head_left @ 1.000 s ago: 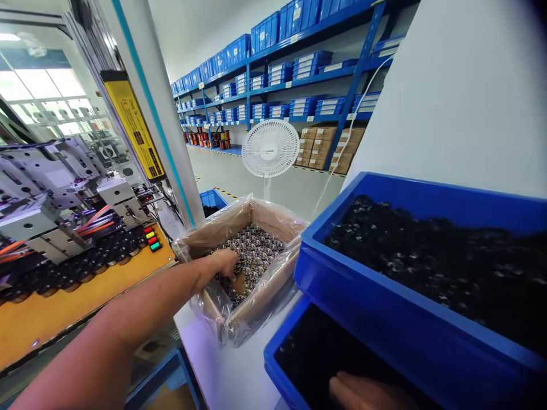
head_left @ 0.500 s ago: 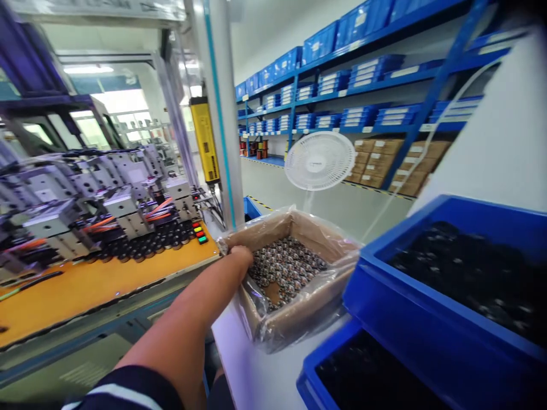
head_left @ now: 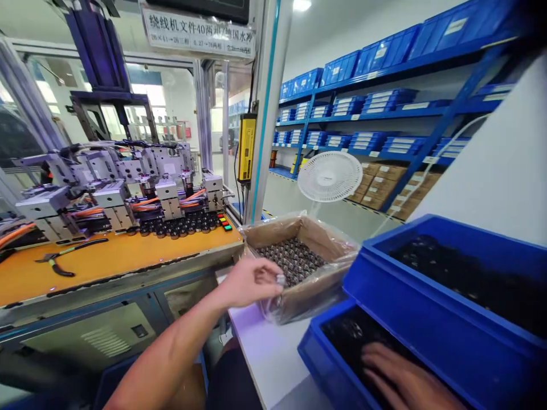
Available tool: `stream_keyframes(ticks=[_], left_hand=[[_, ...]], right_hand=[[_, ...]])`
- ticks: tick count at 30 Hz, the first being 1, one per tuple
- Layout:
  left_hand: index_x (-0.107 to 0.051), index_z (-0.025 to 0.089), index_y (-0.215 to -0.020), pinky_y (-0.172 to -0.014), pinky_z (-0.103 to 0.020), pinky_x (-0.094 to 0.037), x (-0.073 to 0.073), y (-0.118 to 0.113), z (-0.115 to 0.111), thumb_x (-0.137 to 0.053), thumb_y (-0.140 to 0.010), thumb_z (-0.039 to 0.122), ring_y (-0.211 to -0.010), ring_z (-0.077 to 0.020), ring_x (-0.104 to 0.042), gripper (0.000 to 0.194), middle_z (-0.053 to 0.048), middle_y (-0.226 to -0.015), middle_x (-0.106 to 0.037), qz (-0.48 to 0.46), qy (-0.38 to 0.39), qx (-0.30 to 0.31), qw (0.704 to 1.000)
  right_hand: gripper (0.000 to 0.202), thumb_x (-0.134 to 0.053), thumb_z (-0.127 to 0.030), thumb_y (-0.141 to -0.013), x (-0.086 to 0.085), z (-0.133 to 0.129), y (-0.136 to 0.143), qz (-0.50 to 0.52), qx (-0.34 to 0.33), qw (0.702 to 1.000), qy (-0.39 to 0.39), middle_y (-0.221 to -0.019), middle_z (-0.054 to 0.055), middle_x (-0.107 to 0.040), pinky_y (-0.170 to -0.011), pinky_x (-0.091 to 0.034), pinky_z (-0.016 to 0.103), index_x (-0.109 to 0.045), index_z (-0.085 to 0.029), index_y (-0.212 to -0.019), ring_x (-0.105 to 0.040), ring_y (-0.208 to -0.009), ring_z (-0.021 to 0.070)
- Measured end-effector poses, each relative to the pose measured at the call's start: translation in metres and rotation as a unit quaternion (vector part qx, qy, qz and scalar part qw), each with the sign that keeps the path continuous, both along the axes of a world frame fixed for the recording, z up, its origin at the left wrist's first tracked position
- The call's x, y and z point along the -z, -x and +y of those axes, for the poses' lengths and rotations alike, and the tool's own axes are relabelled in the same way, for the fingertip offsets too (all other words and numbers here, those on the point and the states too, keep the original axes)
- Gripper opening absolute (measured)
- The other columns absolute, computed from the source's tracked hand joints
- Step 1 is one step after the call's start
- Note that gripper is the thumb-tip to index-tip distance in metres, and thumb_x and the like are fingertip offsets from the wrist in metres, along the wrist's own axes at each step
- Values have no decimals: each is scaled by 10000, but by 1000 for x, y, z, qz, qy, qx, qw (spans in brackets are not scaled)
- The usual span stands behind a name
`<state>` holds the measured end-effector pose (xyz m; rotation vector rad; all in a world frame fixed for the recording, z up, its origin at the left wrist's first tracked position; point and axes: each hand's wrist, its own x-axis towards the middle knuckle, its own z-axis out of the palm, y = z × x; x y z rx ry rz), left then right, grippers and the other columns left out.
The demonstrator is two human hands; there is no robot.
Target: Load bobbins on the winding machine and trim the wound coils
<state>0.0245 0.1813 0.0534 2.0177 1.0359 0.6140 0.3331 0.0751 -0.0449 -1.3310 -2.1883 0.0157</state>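
Evidently the left hand [head_left: 251,282] pinches 1 small shiny part [head_left: 280,279], probably light, rigid, best held edgewise; the right hand [head_left: 399,373] is loosely curved, its grasp unclear

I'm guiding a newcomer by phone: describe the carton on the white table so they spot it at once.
Find the white table, right of the orange bench. The carton sits at its far end, in front of the fan. Unlike the blue bins beside it, it is brown, draped in clear plastic, and holds shiny metal parts.
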Motion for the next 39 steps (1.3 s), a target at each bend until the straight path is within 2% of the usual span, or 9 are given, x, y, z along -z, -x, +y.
stream_keyframes(ticks=[2, 4, 7, 10, 14, 20, 24, 31, 39], left_hand=[[-601, 62, -1180, -769, -275, -572, 15, 25, -43, -663, -869, 201, -901, -193, -727, 346, -169, -1058, -748, -69, 35, 11, 997], [-646, 87, -1128, -706, -247, -565, 27, 42, -74, -720, -822, 239, -838, -176, -727, 350, -172, -1064, -754, -210, 105, 8, 972], [-741, 136, -1006, -685, -219, -554, 33, 48, -101, -804, -739, 210, -761, -133, -700, 285, -140, -1027, -773, -370, 157, -14, 915], [-788, 163, -939, -675, -198, -550, 27, 45, -117, -822, -685, 112, -782, -127, -689, 261, -119, -1066, -769, -400, 127, -41, 907], [-796, 176, -948, -617, -178, -540, 27, 47, -136, -881, -577, 70, -662, -93, -649, 396, -66, -906, -785, -408, 167, -62, 896], [-793, 159, -913, -674, -232, -601, 36, 43, -154, -906, -549, 80, -707, -159, -728, 389, -58, -784, -789, -431, 230, -46, 872], [-789, 174, -897, -669, -201, -599, 35, 37, -155, -889, -557, 47, -691, -142, -741, 376, -37, -776, -799, -450, 246, -40, 858], [-791, 177, -911, -708, -173, -597, 38, 38, -158, -868, -564, -3, -724, -128, -749, 398, -32, -793, -804, -451, 218, -63, 863], [-798, 208, -929, -682, -178, -595, 46, 38, -157, -896, -595, 76, -722, -136, -757, 372, -30, -811, -808, -464, 288, -18, 837]], right_hand=[[333, -460, -326, -985, -19, -2, 13, -14, -8, 999, -30, -982, 103, -754, -772, -648, 307, -752, -186, -912, -751, -872, 230], [283, -482, -285, -990, -45, -5, 34, -11, -25, 996, -81, -980, 103, -750, -790, -644, 304, -725, -166, -909, -747, -884, 215], [148, -539, -165, -962, -82, -13, 77, 23, -63, 990, -124, -1119, 133, -693, -858, -616, 306, -684, -142, -947, -709, -962, 190], [119, -559, -85, -929, -100, -29, 121, 95, -135, 978, -126, -1124, 145, -609, -748, -595, 246, -669, -115, -965, -642, -863, 132], [160, -554, -48, -920, -89, -55, 152, 144, -211, 960, -116, -1058, 110, -564, -741, -571, 221, -646, -105, -1038, -589, -897, 127], [184, -571, -42, -906, -65, -66, 157, 165, -219, 953, -128, -1135, 102, -543, -821, -560, 259, -625, -123, -1063, -572, -1009, 147], [176, -568, -71, -917, -72, -65, 158, 171, -227, 949, -140, -1058, 105, -610, -798, -580, 299, -616, -143, -1071, -613, -970, 165], [271, -567, -88, -937, -79, -64, 155, 150, -232, 954, -113, -1039, 121, -634, -801, -593, 303, -574, -117, -1206, -619, -968, 173], [202, -584, -169, -965, -76, -54, 151, 118, -252, 945, -171, -984, 121, -632, -794, -591, 322, -583, -84, -1149, -607, -936, 174]])
